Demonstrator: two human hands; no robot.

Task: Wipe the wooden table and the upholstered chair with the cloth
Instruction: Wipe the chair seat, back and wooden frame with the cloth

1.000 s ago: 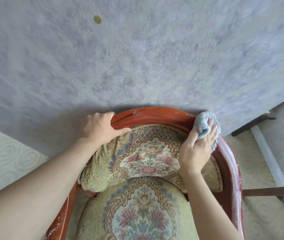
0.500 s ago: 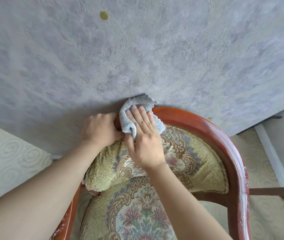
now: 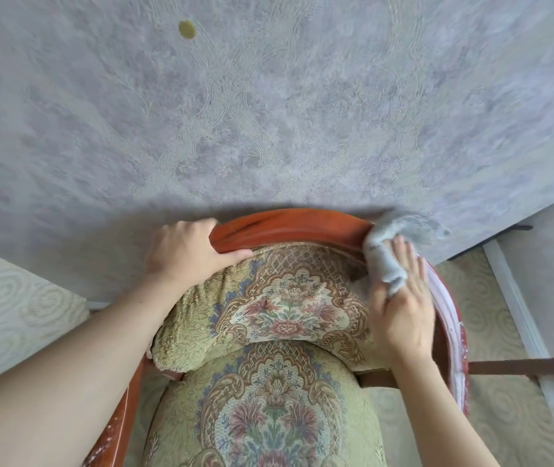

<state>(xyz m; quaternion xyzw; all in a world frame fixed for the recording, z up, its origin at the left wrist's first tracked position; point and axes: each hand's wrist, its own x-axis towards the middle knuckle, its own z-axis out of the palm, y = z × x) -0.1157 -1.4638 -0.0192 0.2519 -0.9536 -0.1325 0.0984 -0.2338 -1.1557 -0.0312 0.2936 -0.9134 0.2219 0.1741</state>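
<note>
The upholstered chair (image 3: 289,227) has a curved red-brown wooden back rail and green floral cushions; it stands right below me against the wall. My left hand (image 3: 187,254) grips the left part of the back rail, thumb on the back cushion (image 3: 279,305). My right hand (image 3: 403,308) presses a grey cloth (image 3: 390,251) onto the right bend of the rail, fingers flat over it. The cloth's far end sticks out past the rail, blurred. The wooden table is out of view.
A grey patterned wall (image 3: 268,112) fills the upper view, with a small yellow spot (image 3: 186,29) high on it. Pale swirl-patterned floor (image 3: 16,308) shows at left and right. A white baseboard (image 3: 518,308) and a dark wooden bar (image 3: 525,365) lie at the right.
My right hand has swept the cloth along the back rail from beside my left hand to the rail's right bend. My left hand has kept its grip on the rail.
</note>
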